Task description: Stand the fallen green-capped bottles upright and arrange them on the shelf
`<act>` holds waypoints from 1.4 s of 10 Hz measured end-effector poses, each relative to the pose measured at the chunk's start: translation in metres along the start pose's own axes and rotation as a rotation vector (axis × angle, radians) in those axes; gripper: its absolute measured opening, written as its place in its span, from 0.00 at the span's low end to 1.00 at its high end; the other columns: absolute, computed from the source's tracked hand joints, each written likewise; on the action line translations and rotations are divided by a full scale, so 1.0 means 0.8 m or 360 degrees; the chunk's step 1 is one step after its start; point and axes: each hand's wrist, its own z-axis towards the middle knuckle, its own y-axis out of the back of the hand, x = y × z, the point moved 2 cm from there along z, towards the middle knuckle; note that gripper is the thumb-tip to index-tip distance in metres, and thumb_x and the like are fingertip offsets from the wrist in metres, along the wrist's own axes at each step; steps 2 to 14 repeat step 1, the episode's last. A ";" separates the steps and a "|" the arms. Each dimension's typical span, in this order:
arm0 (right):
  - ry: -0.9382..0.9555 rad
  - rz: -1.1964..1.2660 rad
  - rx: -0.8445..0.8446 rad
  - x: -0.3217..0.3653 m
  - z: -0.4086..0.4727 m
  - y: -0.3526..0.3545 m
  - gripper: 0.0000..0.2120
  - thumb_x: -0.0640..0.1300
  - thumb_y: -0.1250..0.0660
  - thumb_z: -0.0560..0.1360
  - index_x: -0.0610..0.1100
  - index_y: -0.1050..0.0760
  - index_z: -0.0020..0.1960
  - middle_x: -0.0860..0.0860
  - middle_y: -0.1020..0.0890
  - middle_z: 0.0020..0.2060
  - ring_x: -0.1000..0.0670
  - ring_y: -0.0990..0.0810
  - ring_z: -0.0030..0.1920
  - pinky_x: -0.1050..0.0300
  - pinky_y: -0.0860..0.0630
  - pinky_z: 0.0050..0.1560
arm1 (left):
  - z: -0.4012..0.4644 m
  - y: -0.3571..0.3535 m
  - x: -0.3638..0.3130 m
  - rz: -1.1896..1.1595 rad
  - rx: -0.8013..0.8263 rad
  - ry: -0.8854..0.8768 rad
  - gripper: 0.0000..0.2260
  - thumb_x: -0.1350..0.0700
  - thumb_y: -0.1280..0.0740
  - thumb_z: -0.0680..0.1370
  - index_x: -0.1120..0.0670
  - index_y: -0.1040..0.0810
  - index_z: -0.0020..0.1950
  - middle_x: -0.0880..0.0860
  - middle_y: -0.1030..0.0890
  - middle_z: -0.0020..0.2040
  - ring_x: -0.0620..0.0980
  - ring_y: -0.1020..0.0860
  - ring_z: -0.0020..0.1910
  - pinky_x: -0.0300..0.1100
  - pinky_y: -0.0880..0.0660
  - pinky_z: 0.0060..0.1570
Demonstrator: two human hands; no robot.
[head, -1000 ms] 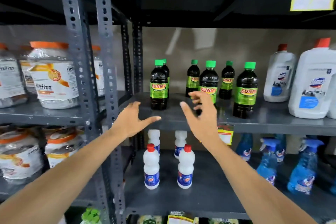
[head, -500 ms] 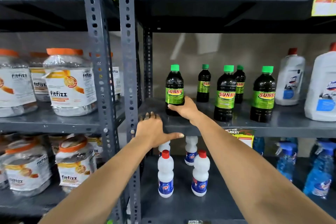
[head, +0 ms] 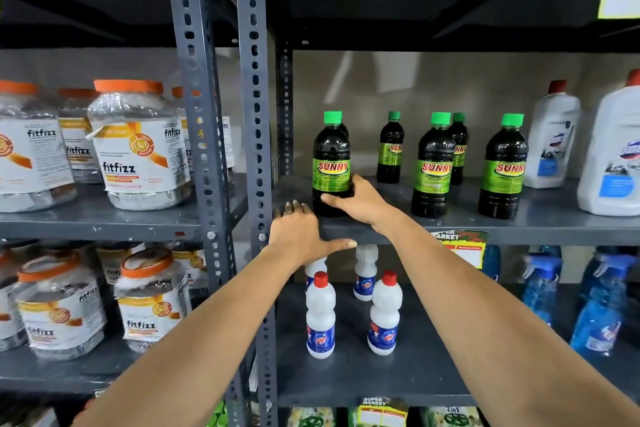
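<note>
My right arm reaches up and forward from the lower right, and my right hand (head: 360, 203) is wrapped around the lower body of the leftmost bottle (head: 330, 163), thumb across its front under the label and fingers curled round its right side. My left arm comes up from the lower left; my left hand (head: 301, 236) lies flat on the front lip of the shelf (head: 554, 222), palm down, fingers together pointing into the shelf, thumb stretched out to the right along the edge, gripping nothing. The bottle I hold stands upright at the left end of the shelf, long axis vertical, green cap on top, its label facing me. Two more front bottles (head: 434, 166) (head: 504, 166) stand upright to its right, well apart from each other, also caps up and labels forward. Behind them, nearer the back wall, smaller-looking bottles (head: 390, 149) stand upright too, one mostly hidden behind the middle front bottle.
</note>
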 end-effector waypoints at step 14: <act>0.0041 0.0044 -0.0039 0.005 -0.004 -0.002 0.32 0.49 0.24 0.70 0.44 0.32 0.69 0.47 0.22 0.65 0.47 0.24 0.65 0.56 0.29 0.60 | 0.002 -0.001 -0.001 0.0024 -0.0018 0.0039 0.58 0.19 0.46 0.62 0.64 0.40 0.74 0.64 0.35 0.73 0.61 0.36 0.72 0.53 0.37 0.68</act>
